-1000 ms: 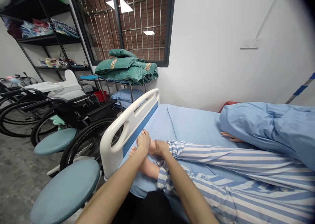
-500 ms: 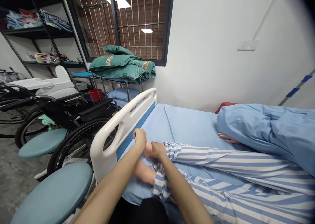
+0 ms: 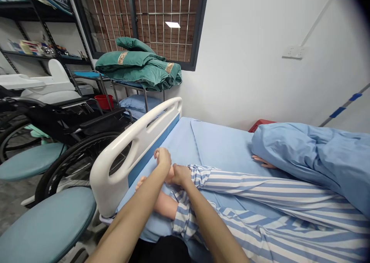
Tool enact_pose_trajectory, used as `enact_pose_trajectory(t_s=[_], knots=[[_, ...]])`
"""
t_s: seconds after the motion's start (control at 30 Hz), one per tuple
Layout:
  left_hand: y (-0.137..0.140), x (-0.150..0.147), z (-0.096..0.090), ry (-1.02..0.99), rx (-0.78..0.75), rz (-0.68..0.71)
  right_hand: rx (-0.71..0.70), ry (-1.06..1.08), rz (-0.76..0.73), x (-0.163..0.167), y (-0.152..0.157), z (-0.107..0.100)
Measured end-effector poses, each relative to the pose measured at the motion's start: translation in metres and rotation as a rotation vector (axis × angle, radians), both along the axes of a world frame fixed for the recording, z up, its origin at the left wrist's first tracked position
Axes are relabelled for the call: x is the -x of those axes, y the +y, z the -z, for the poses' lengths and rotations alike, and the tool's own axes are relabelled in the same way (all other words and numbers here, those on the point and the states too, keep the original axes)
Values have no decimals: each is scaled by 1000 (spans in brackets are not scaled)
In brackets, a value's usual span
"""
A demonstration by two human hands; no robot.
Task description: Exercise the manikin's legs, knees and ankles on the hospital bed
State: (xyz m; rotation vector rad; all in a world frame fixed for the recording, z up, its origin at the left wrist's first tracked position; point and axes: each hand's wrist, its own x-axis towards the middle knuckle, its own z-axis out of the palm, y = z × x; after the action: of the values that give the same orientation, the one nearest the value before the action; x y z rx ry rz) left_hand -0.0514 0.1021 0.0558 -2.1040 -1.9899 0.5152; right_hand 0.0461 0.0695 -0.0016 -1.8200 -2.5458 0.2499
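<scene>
A figure in blue-and-white striped trousers [image 3: 260, 193] lies on a bed with a light blue sheet [image 3: 219, 147]. My left hand [image 3: 162, 159] is wrapped over the far foot near the white footboard [image 3: 130, 139]. My right hand [image 3: 180, 174] grips the ankle of that same leg at the trouser cuff. The near foot [image 3: 157, 201] lies bare on the sheet below my arms. A folded blue quilt [image 3: 312, 155] covers the figure's upper part, with a hand [image 3: 261, 162] showing at its edge.
A black wheelchair [image 3: 69, 139] stands left of the footboard, with round teal stools [image 3: 49, 224] beside it. Green folded bedding [image 3: 138, 66] sits on a metal trolley under the barred window. Shelves with supplies line the left wall. A red item [image 3: 258, 123] lies against the wall behind the bed.
The view has shifted right and slightly down, so the room slid left. My hands keep their hold on the foot and ankle, which sit a little higher than before.
</scene>
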Motion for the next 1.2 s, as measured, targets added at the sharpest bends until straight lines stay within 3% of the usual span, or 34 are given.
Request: enact_pose_trajectory(t_s=[0.17, 0.37, 0.63, 0.8, 0.97, 1.2], knots=[[8, 1, 8, -35, 70, 53, -1, 3, -4, -1, 1, 1], [10, 0, 7, -56, 32, 44, -2, 1, -4, -1, 4, 6], [-22, 0, -8, -62, -34, 39, 15, -25, 9, 3, -4, -5], [-43, 3, -10, -96, -157, 17, 10, -32, 26, 5, -12, -14], [-48, 7, -5, -123, -288, -56, 7, -35, 21, 5, -14, -14], [-52, 10, -10, -138, -296, -98, -19, -31, 12, 4, -14, -12]])
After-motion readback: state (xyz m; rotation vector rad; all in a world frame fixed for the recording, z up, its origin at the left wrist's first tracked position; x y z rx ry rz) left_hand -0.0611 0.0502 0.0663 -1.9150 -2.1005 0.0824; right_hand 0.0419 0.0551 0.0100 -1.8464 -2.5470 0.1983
